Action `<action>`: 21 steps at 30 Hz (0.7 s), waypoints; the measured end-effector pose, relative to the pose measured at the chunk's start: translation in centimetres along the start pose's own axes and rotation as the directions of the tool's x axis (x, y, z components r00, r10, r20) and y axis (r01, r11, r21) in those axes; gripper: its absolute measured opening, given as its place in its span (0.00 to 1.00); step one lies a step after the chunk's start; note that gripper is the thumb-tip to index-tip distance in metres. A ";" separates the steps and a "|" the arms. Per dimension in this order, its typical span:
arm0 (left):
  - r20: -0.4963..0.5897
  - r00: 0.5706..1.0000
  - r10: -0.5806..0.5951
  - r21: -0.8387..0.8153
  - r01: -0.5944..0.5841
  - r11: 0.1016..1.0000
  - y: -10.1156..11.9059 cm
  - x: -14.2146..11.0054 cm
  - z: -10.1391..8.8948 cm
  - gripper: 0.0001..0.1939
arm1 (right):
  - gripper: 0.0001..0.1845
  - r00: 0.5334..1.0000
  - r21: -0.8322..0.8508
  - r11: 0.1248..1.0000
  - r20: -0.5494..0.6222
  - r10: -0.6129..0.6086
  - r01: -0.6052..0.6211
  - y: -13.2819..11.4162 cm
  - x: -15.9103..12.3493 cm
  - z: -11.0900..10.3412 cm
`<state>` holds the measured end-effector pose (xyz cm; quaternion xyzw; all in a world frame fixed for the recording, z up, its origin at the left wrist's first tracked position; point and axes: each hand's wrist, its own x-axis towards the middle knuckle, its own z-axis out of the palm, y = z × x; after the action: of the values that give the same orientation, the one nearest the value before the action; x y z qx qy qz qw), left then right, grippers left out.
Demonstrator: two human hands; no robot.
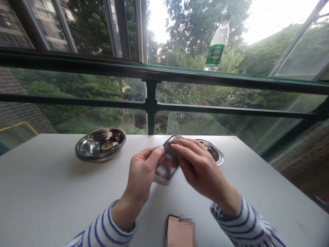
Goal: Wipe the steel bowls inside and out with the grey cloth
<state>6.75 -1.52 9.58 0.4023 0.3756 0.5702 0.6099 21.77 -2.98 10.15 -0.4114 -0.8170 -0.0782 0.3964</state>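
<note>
In front of me, above the table, a shiny metal bowl (167, 168) is held up on its side, slightly blurred. My left hand (142, 169) pinches its left rim between thumb and fingers. Across the bowl's upper right part, my right hand (200, 163) is closed, its fingertips pressed against the metal. A small greyish, rough-looking patch shows beneath those fingertips; I cannot make out what it is. Behind my right hand lies a round metal dish (219, 157), partly covered by the hand.
Nested metal bowls (100, 145) with a yellow-and-pink sticker inside stand at the back left of the white table (51, 195). A phone (180, 233), partly pixelated, lies at the front edge. Beyond, a plastic bottle (217, 48) stands on the green railing (115, 70).
</note>
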 end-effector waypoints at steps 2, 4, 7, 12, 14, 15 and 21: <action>-0.007 1.000 0.028 -0.006 -0.028 1.000 0.1 0.0 -0.2 0.08 | 0.15 0.997 0.020 0.997 0.036 -0.072 0.071 -0.5 0.1 0.1; -0.003 0.999 0.043 0.001 -0.043 0.999 0.2 0.0 -0.4 0.08 | 0.15 0.997 0.029 0.997 0.024 -0.071 0.070 -0.7 0.2 0.3; -0.001 1.000 0.027 0.003 -0.027 1.000 0.5 -0.1 -0.4 0.09 | 0.16 0.999 0.027 1.000 -0.031 -0.007 0.008 -0.4 0.3 0.4; 0.053 0.998 -0.044 -0.057 0.047 0.997 1.0 -0.9 -0.9 0.12 | 0.16 0.998 0.053 0.997 -0.026 -0.053 0.055 -0.5 0.4 0.1; 0.080 0.992 -0.093 -0.071 0.098 0.993 1.1 -1.3 -1.4 0.12 | 0.16 0.993 0.087 0.990 0.018 -0.116 0.114 -0.9 0.5 0.0; 0.081 0.991 -0.106 -0.086 0.113 0.990 1.1 -1.4 -1.7 0.11 | 0.16 0.989 0.105 0.985 0.043 -0.143 0.138 -1.0 0.5 0.0; -0.011 0.998 -0.057 -0.188 0.054 0.981 1.1 -1.6 -3.4 0.07 | 0.16 0.997 0.127 0.989 -0.036 -0.073 0.078 -0.7 0.5 0.4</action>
<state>3.12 -2.91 9.29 0.3277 0.3363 0.5890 0.6577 20.86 -2.97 10.39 -0.3525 -0.8290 -0.0469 0.4317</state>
